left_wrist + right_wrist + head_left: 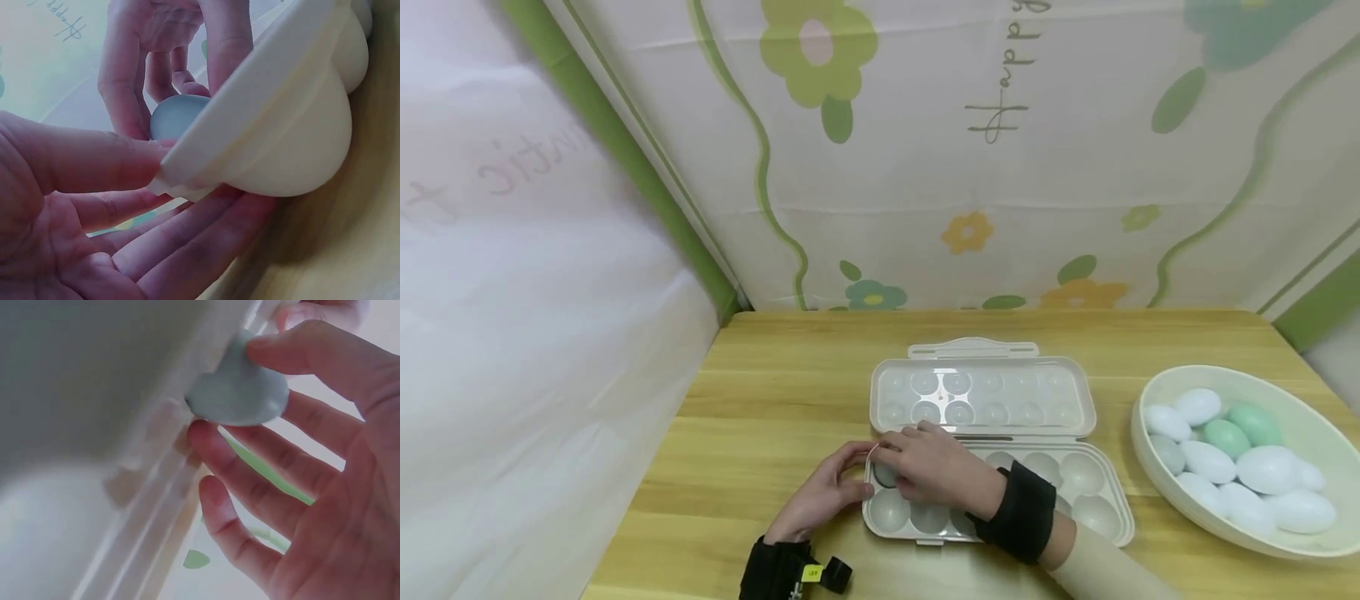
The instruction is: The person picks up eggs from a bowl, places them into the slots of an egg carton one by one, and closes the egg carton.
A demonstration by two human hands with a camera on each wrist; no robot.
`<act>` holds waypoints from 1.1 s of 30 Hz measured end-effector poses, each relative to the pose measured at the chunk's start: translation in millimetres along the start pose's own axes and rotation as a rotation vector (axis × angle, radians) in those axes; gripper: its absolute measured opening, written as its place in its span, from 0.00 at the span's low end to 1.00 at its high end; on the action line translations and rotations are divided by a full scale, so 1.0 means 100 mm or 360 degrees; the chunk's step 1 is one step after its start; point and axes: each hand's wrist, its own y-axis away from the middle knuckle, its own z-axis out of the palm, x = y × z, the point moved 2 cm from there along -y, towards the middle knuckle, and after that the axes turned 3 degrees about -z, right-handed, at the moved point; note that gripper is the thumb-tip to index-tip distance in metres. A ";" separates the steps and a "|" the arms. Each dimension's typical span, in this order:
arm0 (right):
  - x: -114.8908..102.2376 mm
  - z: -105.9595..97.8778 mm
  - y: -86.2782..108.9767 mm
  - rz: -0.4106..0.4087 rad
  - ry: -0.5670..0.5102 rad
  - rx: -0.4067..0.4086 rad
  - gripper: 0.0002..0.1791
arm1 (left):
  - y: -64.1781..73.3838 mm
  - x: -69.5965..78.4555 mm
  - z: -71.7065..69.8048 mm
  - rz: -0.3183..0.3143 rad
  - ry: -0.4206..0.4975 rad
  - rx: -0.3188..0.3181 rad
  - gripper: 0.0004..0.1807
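Note:
A white plastic egg carton lies on the table with its clear lid folded back. My left hand pinches the carton's left end, thumb at the rim and fingers underneath in the left wrist view. Over the back-left cup, my right hand holds a pale blue-green egg between thumb and fingers. That egg sits partly below the rim in the left wrist view. Several other cups show bare; the right hand and forearm cover part of the carton.
To the right stands a cream bowl with several white eggs and green eggs. The wooden table runs back to a flower-printed curtain. A white cloth hangs at the left.

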 end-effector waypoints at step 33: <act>0.47 -0.70 0.62 0.0351 -0.0141 0.0333 0.24 | -0.09 -0.23 -0.02 0.0064 0.0227 -0.0240 0.30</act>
